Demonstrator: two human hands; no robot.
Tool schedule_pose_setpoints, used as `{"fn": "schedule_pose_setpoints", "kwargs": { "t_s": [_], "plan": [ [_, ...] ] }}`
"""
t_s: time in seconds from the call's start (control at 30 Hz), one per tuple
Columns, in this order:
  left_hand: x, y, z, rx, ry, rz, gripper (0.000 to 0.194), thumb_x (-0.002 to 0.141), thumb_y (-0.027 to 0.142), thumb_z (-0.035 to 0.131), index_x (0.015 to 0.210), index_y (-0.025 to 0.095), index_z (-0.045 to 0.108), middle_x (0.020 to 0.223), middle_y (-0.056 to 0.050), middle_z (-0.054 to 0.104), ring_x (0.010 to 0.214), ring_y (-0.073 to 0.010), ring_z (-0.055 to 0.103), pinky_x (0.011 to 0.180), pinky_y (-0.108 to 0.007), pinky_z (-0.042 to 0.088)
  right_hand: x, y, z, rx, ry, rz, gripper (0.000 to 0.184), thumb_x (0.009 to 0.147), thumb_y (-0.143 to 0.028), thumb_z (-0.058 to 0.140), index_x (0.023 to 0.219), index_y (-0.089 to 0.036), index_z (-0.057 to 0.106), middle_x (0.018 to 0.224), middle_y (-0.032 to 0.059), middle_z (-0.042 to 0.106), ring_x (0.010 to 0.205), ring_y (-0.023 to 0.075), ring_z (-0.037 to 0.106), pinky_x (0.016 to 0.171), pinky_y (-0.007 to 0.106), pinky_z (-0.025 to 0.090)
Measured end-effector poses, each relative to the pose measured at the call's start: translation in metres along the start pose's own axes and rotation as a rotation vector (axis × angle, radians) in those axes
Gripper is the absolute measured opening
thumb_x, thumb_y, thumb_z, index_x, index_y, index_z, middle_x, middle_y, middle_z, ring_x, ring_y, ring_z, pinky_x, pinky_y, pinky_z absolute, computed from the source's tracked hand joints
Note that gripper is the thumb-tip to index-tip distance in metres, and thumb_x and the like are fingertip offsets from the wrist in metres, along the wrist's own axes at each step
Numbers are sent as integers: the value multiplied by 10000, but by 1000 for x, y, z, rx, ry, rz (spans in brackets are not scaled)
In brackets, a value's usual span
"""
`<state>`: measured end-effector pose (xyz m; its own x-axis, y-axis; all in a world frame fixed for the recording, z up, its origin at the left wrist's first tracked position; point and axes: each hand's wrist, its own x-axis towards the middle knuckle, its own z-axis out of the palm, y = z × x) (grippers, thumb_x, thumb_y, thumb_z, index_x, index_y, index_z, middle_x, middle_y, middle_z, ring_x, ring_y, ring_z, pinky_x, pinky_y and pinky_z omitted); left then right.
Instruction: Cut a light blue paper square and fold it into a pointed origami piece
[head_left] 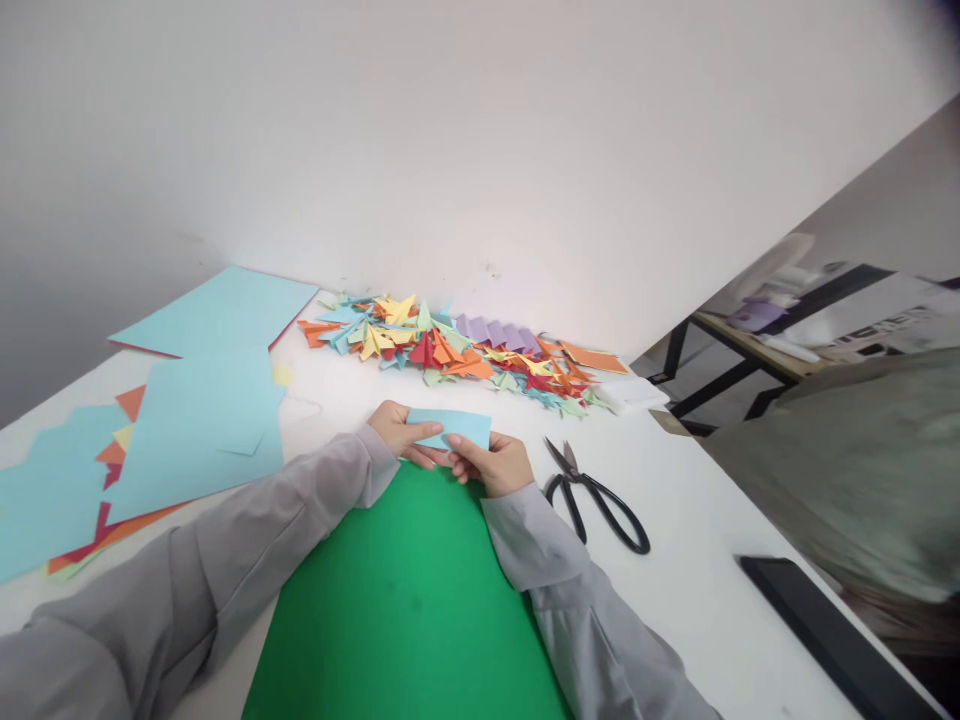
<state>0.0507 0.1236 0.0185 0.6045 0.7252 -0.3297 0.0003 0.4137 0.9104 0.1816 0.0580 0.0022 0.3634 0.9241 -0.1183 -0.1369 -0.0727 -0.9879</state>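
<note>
Both hands hold a small light-blue folded paper point(459, 424) just above the far edge of a green sheet point(405, 600). My left hand point(401, 432) pinches the paper's left end, fingers closed on it. My right hand point(491, 462) grips its lower right part with thumb and fingers pressed together. Grey sleeves cover both arms.
A heap of folded paper pieces in several colours point(457, 350) lies along the wall. Large light-blue sheets point(199, 420) over orange and red ones lie at the left. Black scissors point(596, 495) rest right of my right hand. A black flat object point(832, 630) sits near the table's right edge.
</note>
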Motion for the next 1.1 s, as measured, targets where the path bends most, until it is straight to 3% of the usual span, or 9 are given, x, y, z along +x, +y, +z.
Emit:
{"fn": "schedule_pose_setpoints", "kwargs": {
  "t_s": [0.7, 0.83, 1.0, 1.1],
  "plan": [
    [1, -1, -3, -12, -27, 13, 231, 585, 240, 700, 674, 48, 608, 502, -83, 636, 489, -171, 625, 454, -219, 515, -3, -5, 1, -64, -35, 49, 307, 427, -354, 763, 446, -109, 579, 367, 8, 561, 281, 77, 473, 273, 166, 382],
    [1, 1, -2, -29, -9, 0, 212, 600, 212, 691, 693, 39, 610, 501, -89, 635, 470, -170, 619, 437, -218, 512, -5, -7, 3, -121, -13, 38, 326, 456, -380, 747, 430, -124, 547, 311, -12, 512, 249, 72, 430, 248, 169, 335],
    [1, 0, -2, -58, -6, 6, 209, 612, 196, 679, 718, 31, 606, 516, -105, 641, 468, -177, 619, 424, -219, 511, -4, -9, 2, -179, 41, 32, 339, 469, -381, 741, 422, -138, 510, 256, -65, 423, 197, 33, 314, 214, 158, 189],
    [1, 1, -3, -65, -1, 2, 195, 618, 196, 675, 696, 32, 605, 516, -109, 642, 465, -176, 619, 419, -214, 510, -1, -7, -1, -138, 20, 27, 370, 470, -404, 735, 402, -144, 482, 259, -66, 422, 197, 31, 313, 217, 158, 185]
  ]
}}
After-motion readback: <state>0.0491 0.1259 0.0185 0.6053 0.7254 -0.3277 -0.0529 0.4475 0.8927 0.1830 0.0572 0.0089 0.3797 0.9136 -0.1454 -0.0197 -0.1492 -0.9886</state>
